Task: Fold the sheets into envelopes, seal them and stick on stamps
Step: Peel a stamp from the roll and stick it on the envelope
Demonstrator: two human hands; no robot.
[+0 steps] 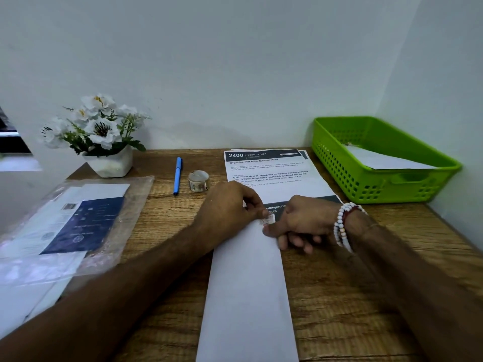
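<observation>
While the stamp (268,220) is being set on the far end of the folded envelope (248,283), which lies lengthwise at the middle of the bench (339,296), the count stands as follows. Item one: left grip (230,205), fingertips pinched on the stamp's far left corner. Item two: right grip (300,222), thumb pressing the stamp's near edge flat, the other fingers loosely curled beside the envelope's right edge and grasping nothing; beaded bracelets (343,226) on that wrist. Item three: this envelope, folded and apparently shut; stamping is the step in hand, by my reckoning nearly done. Item four: green basket (339,168) at the far right, holding one white envelope (386,160), judged finished, though I can't see its stamp. Item five: printed sheets (266,176) just beyond my grips, more than one, judged still to be folded, sealed and stamped. Item six: stamp roll (198,181), near the left grip. Other stock: blue pen (177,175) beside the roll; potted white flowers (102,137) at the far left; clear plastic sleeve of papers (73,220) at the left. Obstruction: the envelope's far end overlaps the printed sheets, so it must be lifted away before the next sheet comes free.
</observation>
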